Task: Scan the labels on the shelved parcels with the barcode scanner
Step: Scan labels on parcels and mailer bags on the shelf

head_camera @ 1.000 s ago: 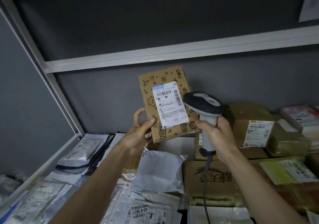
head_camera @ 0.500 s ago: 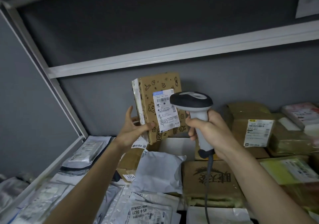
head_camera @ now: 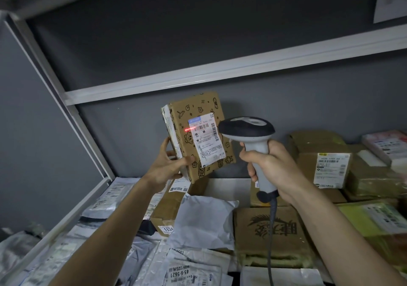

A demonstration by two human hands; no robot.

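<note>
Grey shelf wall behind: left hand point(head_camera: 169, 164) pinches the doodle-printed carton point(head_camera: 198, 136) by its lower corner; right hand point(head_camera: 269, 169) wraps the barcode scanner point(head_camera: 248, 131). Red beam lands left of the barcode; a tilted carton might spoil the read.

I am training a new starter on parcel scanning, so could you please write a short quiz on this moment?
1. True or false: the red scan line falls across the barcode at the top of the white shipping label.
2. Which hand holds the brown cardboard box printed with black cartoon doodles? A) left B) right C) neither
3. Fill in: the right hand grips the handle of the grey and black corded ____.

Key:
1. True.
2. A: the left hand holds its lower left corner.
3. Barcode scanner.
</note>
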